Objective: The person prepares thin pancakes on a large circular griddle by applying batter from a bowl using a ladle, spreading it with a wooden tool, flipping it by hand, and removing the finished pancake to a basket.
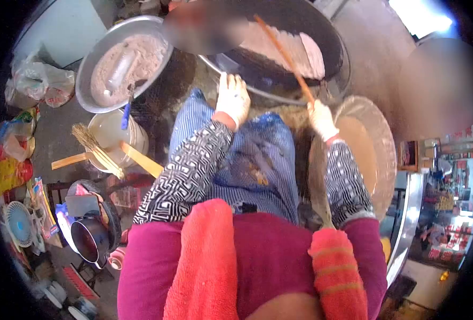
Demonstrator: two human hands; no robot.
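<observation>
Fig.: right hand [322,120] grips wooden stick [284,56], spreading pale batter [287,48] approx. halfway across griddle [279,80]; left hand [233,98] rests flat, fingers loosely spread (near rim); dark half beyond stick tip uncoated.

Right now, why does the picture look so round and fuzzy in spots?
Head view: a fisheye lens bends everything and leaves black corners; a blurred patch sits over the griddle; daylight glares white at top right; the stick in the right hand stays fairly sharp.

Blurred patch [207,26] masks griddle [300,21] upper left and stick's [284,56] far end. Griddle top cut by frame edge. Right hand [320,118] hides stick's lower end. Red towel [209,256] cut off at bottom edge. Shop signs [450,224] far right too small to read.
</observation>
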